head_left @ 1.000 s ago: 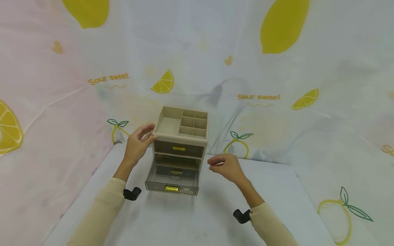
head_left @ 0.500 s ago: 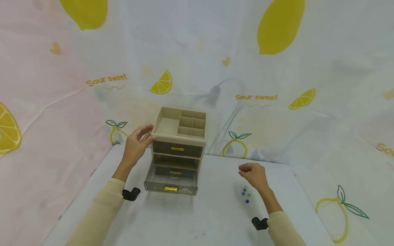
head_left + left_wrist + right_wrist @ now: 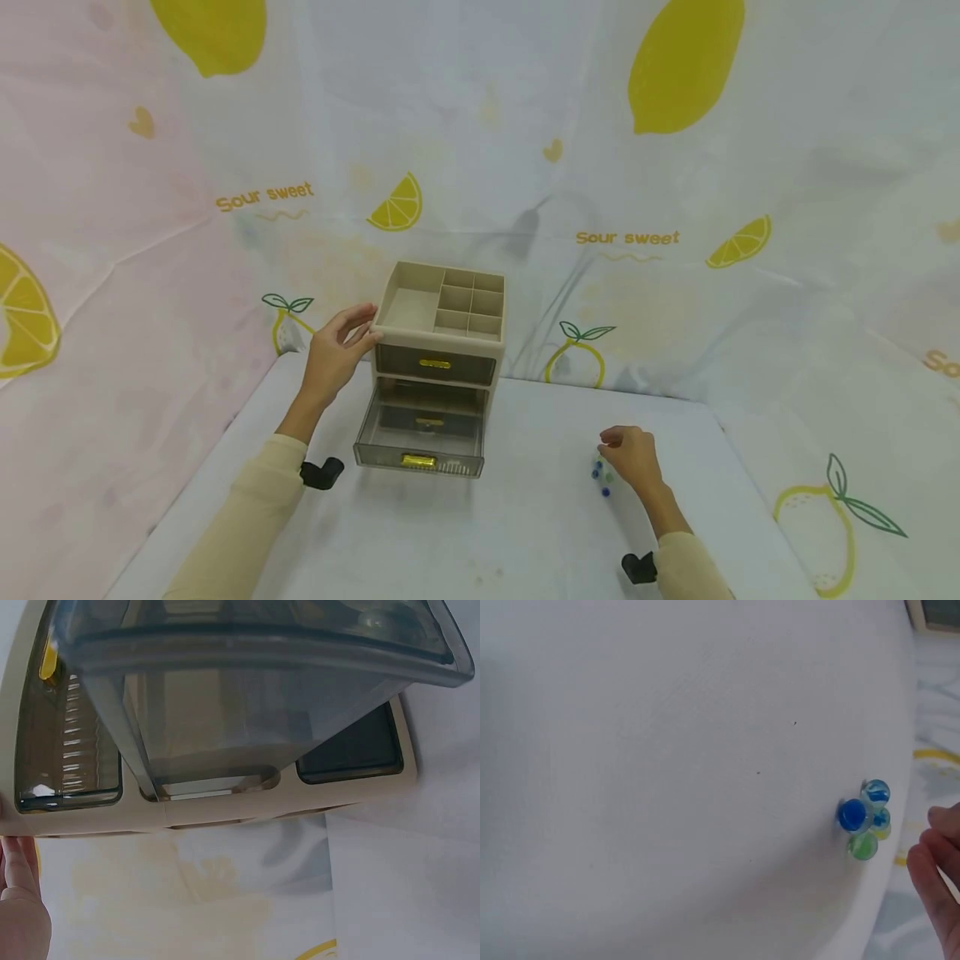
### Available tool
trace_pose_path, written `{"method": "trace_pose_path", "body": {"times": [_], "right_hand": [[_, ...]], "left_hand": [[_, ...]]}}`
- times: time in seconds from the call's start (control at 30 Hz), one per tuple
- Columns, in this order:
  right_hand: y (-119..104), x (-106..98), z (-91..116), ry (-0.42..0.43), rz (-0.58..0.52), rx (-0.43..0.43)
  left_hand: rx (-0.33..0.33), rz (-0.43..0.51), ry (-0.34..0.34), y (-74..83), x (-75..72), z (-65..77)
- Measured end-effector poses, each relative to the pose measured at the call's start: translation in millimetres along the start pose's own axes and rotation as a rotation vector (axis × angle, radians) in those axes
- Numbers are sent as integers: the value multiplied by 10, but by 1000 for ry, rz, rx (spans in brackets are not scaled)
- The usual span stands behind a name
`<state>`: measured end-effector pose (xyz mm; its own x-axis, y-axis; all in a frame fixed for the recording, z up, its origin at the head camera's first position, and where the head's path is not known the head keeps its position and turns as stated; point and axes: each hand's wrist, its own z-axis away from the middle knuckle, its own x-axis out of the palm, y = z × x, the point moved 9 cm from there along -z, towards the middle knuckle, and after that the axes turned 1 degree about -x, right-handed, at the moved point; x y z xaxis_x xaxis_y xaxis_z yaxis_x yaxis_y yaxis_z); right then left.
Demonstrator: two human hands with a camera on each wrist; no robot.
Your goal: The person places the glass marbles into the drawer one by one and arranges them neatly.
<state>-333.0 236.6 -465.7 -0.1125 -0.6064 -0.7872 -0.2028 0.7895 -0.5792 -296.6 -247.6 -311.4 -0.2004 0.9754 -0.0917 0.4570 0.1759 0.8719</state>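
A beige drawer organizer (image 3: 438, 337) stands on the table, its lower smoky, see-through drawer (image 3: 420, 437) pulled out and its upper drawer (image 3: 405, 360) closed. My left hand (image 3: 333, 354) touches the organizer's top left corner, thumb at the front edge and fingers along the side. In the left wrist view its fingers (image 3: 19, 870) lie nearly straight against the side wall. Over to the right, my right hand (image 3: 632, 457) is above a small cluster of glass marbles (image 3: 605, 492), fingers loosely bent with no object visible between them. Blue marbles (image 3: 852, 815) and a green marble (image 3: 863, 845) show in the right wrist view.
The organizer's top tray (image 3: 408, 308) has one large compartment and several small ones. A white table (image 3: 540, 533) runs up to a lemon-print cloth backdrop (image 3: 480, 150) behind and at the sides. The pulled-out drawer juts forward over the table.
My right hand has moved right from beside the organizer, then down toward the marbles, which came into view. My left hand and the open drawer have stayed in place.
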Motion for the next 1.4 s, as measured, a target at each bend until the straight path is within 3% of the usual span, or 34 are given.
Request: {"method": "trace_pose_path", "body": {"times": [0.53, 0.83, 1.4], "right_hand": [[114, 78, 87, -28, 8, 56], [117, 115, 116, -25, 15, 53], [213, 159, 147, 1, -11, 70]], "left_hand": [[2, -7, -13, 6, 15, -5], [17, -28, 2, -263, -30, -74], [8, -32, 10, -300, -40, -63]]}}
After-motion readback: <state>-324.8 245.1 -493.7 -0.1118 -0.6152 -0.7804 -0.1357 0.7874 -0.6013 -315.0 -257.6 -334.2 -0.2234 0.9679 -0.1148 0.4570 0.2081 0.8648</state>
